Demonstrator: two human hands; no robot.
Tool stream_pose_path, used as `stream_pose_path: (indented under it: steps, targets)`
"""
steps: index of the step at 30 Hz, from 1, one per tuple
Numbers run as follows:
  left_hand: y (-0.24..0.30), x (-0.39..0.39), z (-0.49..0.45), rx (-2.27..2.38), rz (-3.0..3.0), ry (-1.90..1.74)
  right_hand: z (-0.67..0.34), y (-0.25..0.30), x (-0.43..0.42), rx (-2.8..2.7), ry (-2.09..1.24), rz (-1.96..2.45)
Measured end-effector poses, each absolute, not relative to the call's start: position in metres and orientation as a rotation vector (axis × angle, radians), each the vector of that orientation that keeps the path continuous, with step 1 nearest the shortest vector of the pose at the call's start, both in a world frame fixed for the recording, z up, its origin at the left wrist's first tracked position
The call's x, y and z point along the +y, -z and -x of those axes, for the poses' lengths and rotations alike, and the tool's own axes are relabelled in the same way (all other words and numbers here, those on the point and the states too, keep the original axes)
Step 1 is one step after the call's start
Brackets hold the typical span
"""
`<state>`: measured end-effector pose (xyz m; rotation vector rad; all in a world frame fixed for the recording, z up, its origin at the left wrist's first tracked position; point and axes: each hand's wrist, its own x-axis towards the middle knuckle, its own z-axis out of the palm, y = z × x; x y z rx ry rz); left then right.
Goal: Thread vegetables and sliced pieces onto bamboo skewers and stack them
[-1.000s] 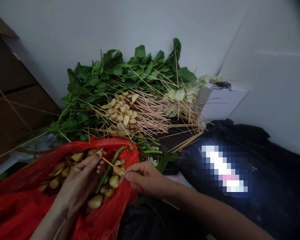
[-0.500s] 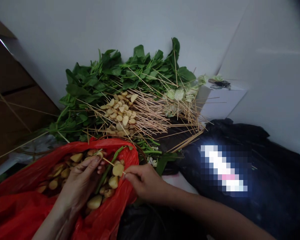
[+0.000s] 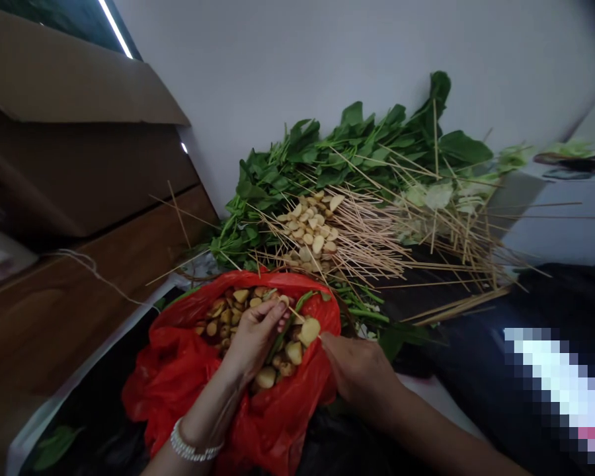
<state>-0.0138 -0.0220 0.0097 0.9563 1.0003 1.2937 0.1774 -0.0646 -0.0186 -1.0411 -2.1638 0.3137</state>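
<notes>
Here the right hand [image 3: 361, 373] pinches a wooden skewer [image 3: 296, 315] — left hand [image 3: 255, 337] curled narrow inside a red plastic bag [image 3: 173, 390].

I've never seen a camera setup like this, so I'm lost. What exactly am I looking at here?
This view comes from a camera worn on a person's head, looking down at their own bare hands. The right hand pinches a thin wooden skewer with a pale chunk on it. The left hand, with a bracelet at the wrist, is inside a red plastic bag full of similar chunks. Behind the bag lie leafy greens, loose skewers and more chunks.
</notes>
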Motion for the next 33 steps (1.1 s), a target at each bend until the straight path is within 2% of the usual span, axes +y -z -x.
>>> stream_pose_path:
  steps: [3,4,6,11,16,19,24,33]
  targets:
    - [-0.011,-0.026,0.011,0.985,-0.972,-1.215,-0.174,0.008,-0.062,-1.854,-1.079,1.053]
    - [-0.011,-0.028,0.009,0.979,-0.973,-1.178,-0.173,0.004,-0.061,-1.752,-1.241,1.035]
    - [-0.011,-0.029,0.008,0.972,-0.974,-1.125,-0.172,-0.001,-0.06,-1.654,-1.337,1.0]
    - [-0.011,-0.029,0.009,0.968,-0.976,-1.118,-0.174,0.001,-0.062,-1.876,-0.893,0.988]
    - [-0.013,-0.03,0.009,0.976,-0.99,-1.126,-0.178,0.015,-0.063,-2.152,0.08,0.901]
    - [-0.012,-0.03,0.009,0.987,-0.995,-1.123,-0.179,0.018,-0.063,-2.18,0.424,0.893]
    - [-0.009,-0.029,0.01,1.026,-1.058,-1.127,-0.178,0.013,-0.063,-2.196,0.626,0.887]
    - [-0.012,-0.025,0.014,1.157,-1.232,-1.206,-0.181,0.019,-0.059,-2.17,0.59,0.895]
